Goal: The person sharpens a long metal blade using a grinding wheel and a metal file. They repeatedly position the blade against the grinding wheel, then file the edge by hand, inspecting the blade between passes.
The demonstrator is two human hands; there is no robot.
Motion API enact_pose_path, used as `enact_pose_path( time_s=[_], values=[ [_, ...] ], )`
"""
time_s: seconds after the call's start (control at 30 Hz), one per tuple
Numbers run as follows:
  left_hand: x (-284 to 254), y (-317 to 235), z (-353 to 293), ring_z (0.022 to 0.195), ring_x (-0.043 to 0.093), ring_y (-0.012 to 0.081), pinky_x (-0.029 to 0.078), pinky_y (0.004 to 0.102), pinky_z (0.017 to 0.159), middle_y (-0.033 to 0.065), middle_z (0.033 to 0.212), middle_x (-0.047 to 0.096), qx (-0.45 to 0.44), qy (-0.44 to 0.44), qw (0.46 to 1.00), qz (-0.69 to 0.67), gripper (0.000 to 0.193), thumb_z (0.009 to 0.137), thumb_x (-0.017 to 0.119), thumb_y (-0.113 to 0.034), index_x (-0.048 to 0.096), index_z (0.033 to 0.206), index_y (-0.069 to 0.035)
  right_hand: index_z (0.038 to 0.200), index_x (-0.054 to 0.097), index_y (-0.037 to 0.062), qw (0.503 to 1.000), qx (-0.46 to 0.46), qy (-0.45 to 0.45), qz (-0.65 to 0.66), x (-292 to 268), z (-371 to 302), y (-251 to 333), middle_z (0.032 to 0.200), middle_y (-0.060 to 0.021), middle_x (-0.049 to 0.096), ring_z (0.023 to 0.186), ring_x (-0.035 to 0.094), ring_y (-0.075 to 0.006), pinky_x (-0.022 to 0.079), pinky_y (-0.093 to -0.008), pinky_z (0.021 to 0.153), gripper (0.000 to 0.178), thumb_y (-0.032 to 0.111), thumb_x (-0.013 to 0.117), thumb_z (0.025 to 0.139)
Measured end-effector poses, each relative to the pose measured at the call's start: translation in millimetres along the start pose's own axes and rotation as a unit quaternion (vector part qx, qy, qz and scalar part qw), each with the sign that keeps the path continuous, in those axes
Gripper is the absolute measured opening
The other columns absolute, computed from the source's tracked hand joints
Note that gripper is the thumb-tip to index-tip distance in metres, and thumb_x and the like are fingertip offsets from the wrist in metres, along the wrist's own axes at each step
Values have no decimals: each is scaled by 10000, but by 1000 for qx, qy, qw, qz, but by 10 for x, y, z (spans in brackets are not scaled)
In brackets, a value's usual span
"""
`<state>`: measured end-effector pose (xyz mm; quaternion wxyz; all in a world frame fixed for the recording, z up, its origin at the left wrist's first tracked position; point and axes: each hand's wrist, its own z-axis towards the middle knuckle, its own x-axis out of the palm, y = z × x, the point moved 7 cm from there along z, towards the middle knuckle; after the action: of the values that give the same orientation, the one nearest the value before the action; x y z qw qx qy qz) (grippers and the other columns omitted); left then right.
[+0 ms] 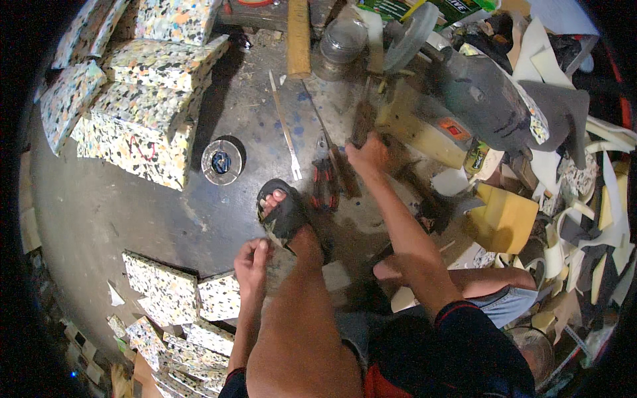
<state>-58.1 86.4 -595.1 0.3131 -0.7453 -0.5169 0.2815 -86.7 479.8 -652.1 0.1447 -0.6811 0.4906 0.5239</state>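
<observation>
My right hand (pixel 369 156) is closed round the near end of a brown-handled tool (pixel 363 118) with a narrow far tip; its kind is unclear. My left hand (pixel 252 263) is pinched beside my raised leg, and anything in its fingers is hidden. Between the hands my foot rests in a dark sandal (pixel 286 219). Red-and-black-handled pliers (pixel 325 182) lie just right of the foot. Beyond it is a long thin metal strip (pixel 285 126) with a forked near end. A round metal dish (pixel 222 161) with small blue things inside stands to the left.
Speckled foam blocks (pixel 142 126) are stacked at the far left, with more foam pieces (pixel 162 288) at the near left. A wooden stick (pixel 298 40) and a clear jar (pixel 343 41) lie far ahead. A yellow block (pixel 504 217) and heaped foam scraps (pixel 584 225) crowd the right.
</observation>
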Motion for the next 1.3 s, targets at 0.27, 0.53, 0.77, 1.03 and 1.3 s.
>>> enact_pose_path(
  time_s=[0.27,0.53,0.77,1.03,1.3],
  values=[
    [1068,-880,760,1043,639,213,497,331,918,147,1109,691,103,93,990,33,485,908,733,-296,618,1222,54,1127,544,-41,947,-75,94,298,153,-1193,200,1007,-227,670,934,673,-370,517,-441,829,540,270,821,782],
    [1213,-891,730,851,548,126,464,290,796,30,919,638,105,184,977,13,304,1007,589,-252,602,1185,-6,1150,530,1,944,-224,42,238,23,-1763,576,1013,-216,657,924,668,-375,514,-459,785,499,237,804,807],
    [788,-569,678,831,649,138,525,290,763,55,940,666,-9,188,973,-131,326,1011,589,-281,573,1227,-37,783,639,-1,937,-160,187,248,223,-1696,247,628,-155,596,562,589,-214,472,-371,566,280,244,740,876],
    [667,-591,581,837,663,141,534,295,765,61,962,678,3,183,973,-139,324,1014,587,-294,579,1209,-36,845,652,-31,943,-245,90,208,-71,-1493,379,729,-172,644,634,634,-247,487,-362,602,195,149,678,914],
    [599,-625,536,998,671,322,498,396,957,168,1056,697,184,82,976,80,392,959,651,-183,575,1310,-27,1117,680,-37,930,-249,1,269,-471,-1116,1232,860,-151,704,748,672,-212,513,-327,657,284,183,665,938]
  ],
)
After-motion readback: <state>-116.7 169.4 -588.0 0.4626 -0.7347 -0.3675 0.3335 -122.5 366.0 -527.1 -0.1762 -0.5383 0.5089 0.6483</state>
